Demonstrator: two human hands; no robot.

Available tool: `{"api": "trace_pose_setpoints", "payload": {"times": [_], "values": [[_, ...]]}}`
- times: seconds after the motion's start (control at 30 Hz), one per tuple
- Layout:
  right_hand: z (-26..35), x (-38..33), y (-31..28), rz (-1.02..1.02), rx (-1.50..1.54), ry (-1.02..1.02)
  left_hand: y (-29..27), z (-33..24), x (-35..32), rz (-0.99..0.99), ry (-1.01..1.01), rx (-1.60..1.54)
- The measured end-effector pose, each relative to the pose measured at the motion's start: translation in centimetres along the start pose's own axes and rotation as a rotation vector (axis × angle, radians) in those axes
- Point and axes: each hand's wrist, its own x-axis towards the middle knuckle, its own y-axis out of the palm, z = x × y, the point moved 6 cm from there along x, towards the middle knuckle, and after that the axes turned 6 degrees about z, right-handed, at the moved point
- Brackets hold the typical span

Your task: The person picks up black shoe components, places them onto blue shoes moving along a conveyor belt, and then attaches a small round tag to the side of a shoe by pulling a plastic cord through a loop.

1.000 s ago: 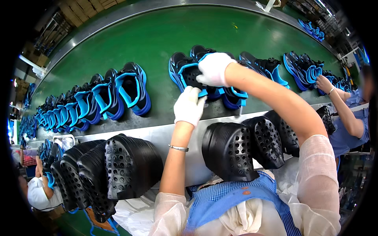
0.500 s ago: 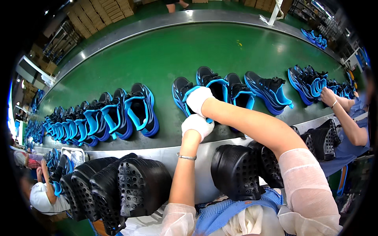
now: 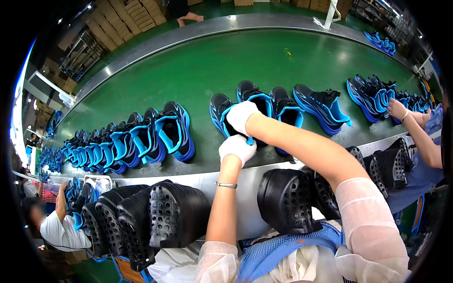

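A black-and-blue sneaker (image 3: 218, 109) stands toe-away on the green work surface. Over its opening lies my right hand (image 3: 242, 118) in a white glove, fingers hidden in or behind the collar. My left hand (image 3: 238, 149), gloved too, is closed at the heel, where a bit of light-blue lining shows by its fingertips. What is inside the shoe is covered by my hands. Just right of them stand further sneakers: one (image 3: 248, 89) partly behind my right hand, another (image 3: 281, 101), and a third (image 3: 317, 106) turned at an angle.
At left runs a long row of matching sneakers (image 3: 173, 132). Along the near metal edge stand stacks of black perforated insoles (image 3: 177, 214), with another stack (image 3: 283, 200) in front of me. A co-worker's hand (image 3: 397, 109) touches shoes at right. Another person (image 3: 61, 228) sits at far left.
My right hand has shifted slightly down over the shoe opening, while my left stays at the heel. The whole view has moved a little. A passer-by at the far edge has moved left.
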Motion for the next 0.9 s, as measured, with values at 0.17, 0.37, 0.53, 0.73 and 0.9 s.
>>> {"api": "trace_pose_setpoints", "payload": {"times": [0.17, 0.37, 0.53, 0.73, 0.9], "values": [[-0.6, -8.1, -2.9, -0.08, 0.115, -0.177, 0.1, 0.9, -0.6, -0.04, -0.042, -0.041], [-4.9, -25.5, -5.7, -0.286, 0.289, -0.058, -3.2, 2.1, -1.1, -0.091, 0.185, -0.27], [-9.1, -37.7, -3.5, -0.389, 0.537, 0.34, -5.0, 1.4, -3.2, -0.057, 0.111, -0.786], [-11.3, -47.8, 0.6, -0.464, 0.726, 0.67, -5.8, 2.2, -3.3, -0.09, 0.107, -0.63], [-12.5, -51.1, 2.5, -0.56, 0.715, 0.723, -6.1, 2.8, -3.1, -0.332, -0.045, 0.15]]}}
